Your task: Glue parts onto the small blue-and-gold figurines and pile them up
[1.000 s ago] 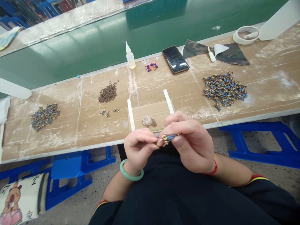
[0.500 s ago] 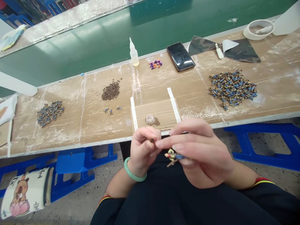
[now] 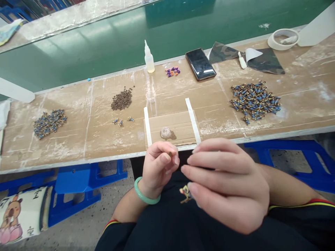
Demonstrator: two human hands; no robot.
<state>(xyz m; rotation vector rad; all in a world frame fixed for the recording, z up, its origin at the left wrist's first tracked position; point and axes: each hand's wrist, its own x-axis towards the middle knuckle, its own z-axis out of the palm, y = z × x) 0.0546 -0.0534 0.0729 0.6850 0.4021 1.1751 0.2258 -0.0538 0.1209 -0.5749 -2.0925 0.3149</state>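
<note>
My left hand (image 3: 160,166), with a green bangle at the wrist, pinches a small brown disc (image 3: 170,153) between thumb and forefinger. My right hand (image 3: 227,184) is closed on a small painted figurine (image 3: 185,194); its head and arms stick out past the fingers while the rest is hidden. Both hands are in front of the table's near edge, a short gap apart. Just beyond them, a small clear round dish (image 3: 165,132) rests on a cardboard piece (image 3: 170,120) held by white tape strips. Similar brown discs (image 3: 121,99) lie heaped to the left.
Figurine piles lie at right (image 3: 255,101) and left (image 3: 49,122), with several loose figurines (image 3: 120,123) between. A dropper bottle (image 3: 149,59), purple-orange pieces (image 3: 172,71), a phone (image 3: 200,64), camouflage cloth (image 3: 265,61) and a tape roll (image 3: 283,39) line the back. Blue stools (image 3: 72,179) stand below.
My right hand has drawn away from the left and lowered, taking the figurine down with it. The left hand keeps its pinch on the disc. The view has shifted slightly.
</note>
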